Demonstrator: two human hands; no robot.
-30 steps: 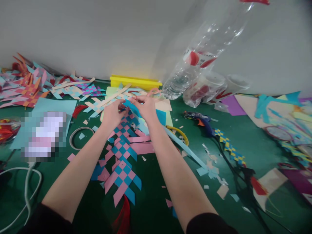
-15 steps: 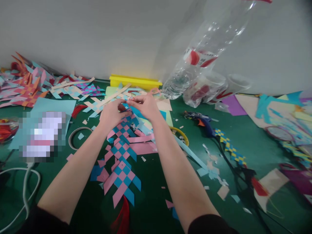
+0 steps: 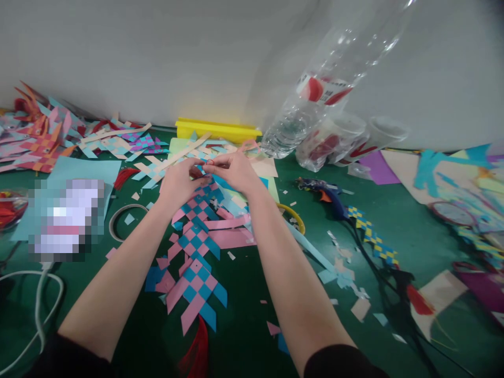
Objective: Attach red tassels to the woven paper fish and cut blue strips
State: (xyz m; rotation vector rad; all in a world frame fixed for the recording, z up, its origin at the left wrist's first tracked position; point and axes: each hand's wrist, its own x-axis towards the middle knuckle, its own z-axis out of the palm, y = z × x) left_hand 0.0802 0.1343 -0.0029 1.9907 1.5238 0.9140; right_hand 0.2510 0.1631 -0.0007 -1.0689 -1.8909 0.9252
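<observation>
A chain of woven pink and blue paper pieces [image 3: 197,247] lies on the green table [image 3: 244,325], running from near me to the far end where my hands meet. My left hand [image 3: 179,181] and my right hand [image 3: 232,170] are pinched together over the top of the chain, fingertips touching. Between them is something small and reddish that I cannot make out. Both forearms reach forward on either side of the chain. A red tassel [image 3: 197,352] shows at the chain's near end.
A clear plastic bottle [image 3: 331,79] leans at the back, with plastic cups [image 3: 346,136] beside it. A yellow box [image 3: 216,130] stands by the wall. A blue glue gun [image 3: 326,195], tape ring [image 3: 118,220], white cable [image 3: 35,315], paper scraps and other woven pieces lie around.
My fingertips have drawn closer together and the small red loop seen between them earlier is now hidden. The view has shifted slightly.
</observation>
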